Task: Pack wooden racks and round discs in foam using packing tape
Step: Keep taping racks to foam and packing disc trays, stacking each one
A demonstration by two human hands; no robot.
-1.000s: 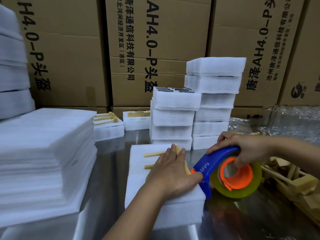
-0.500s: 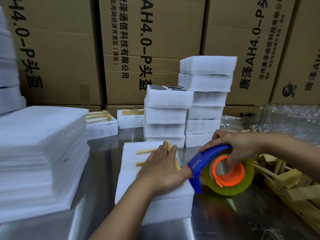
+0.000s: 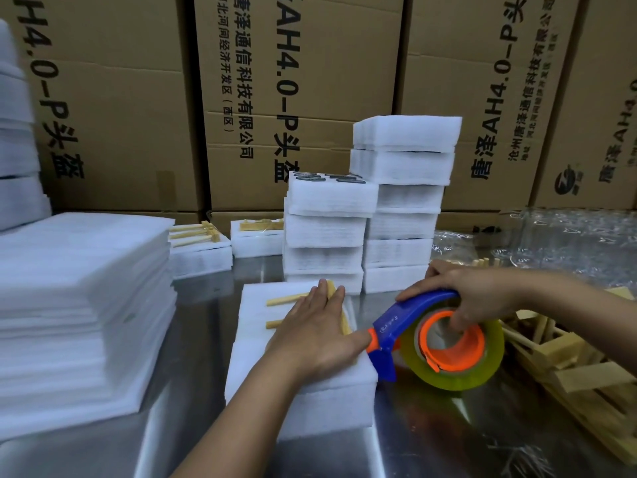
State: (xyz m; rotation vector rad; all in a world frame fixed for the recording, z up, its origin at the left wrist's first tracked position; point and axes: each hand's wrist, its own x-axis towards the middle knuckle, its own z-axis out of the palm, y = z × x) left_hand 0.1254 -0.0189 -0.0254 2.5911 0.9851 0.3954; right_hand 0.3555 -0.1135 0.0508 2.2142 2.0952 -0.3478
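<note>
A white foam bundle [image 3: 255, 326] lies on the steel table [image 3: 465, 426] in front of me, with a wooden rack [image 3: 286, 300] on top, its prongs sticking out to the left. My left hand [image 3: 319, 336] presses flat on the rack and foam, fingers straight. My right hand [image 3: 472, 294] grips a blue and orange tape dispenser [image 3: 406, 326] carrying a roll of yellowish packing tape [image 3: 482, 370]. The dispenser's front end touches the bundle's right edge beside my left thumb.
A tall pile of foam sheets [image 3: 79, 305] fills the left. Stacked foam packs [image 3: 400, 201] stand behind the bundle, two smaller packs with racks [image 3: 200, 243] to their left. Loose wooden racks [image 3: 568, 367] lie at right, clear plastic [image 3: 551, 243] behind them, cardboard boxes [image 3: 293, 81] along the back.
The view has shifted slightly. Both hands stay in the same pose, the left on the bundle and the right holding the dispenser at its right edge.
</note>
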